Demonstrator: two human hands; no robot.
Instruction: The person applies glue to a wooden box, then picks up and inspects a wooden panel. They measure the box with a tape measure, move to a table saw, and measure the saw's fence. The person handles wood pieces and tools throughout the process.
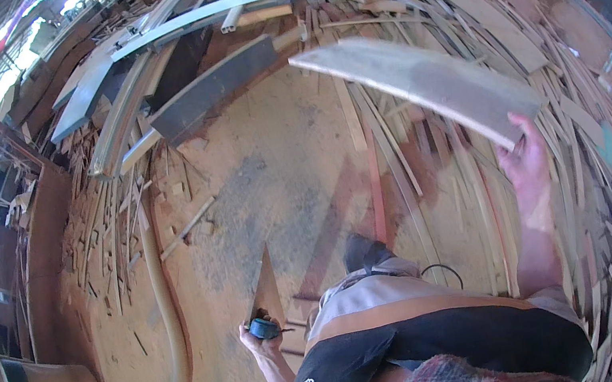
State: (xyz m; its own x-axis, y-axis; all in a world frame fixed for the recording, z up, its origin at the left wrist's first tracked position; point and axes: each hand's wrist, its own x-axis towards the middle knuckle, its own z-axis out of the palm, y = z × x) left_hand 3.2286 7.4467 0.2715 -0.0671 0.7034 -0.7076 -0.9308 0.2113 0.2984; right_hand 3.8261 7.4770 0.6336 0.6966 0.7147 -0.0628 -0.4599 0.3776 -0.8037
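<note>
1. At seven o'clock, the left hand (265,340) is closed round a dark tool (266,328) with a tapered blade; its kind is hard to tell.
2. At three o'clock, the right hand (524,154), nearer the board (425,78), grips its near end; part of that grip is hidden.
3. From there the board runs lengthwise toward ten o'clock; whether its far end touches the woodpile (478,12) is unclear.

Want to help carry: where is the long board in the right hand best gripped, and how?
The long board: probably its far end, from the left, thumb above, fingers below. It is flat and thin, the right hand holds its near end, and the other looks free.
</note>
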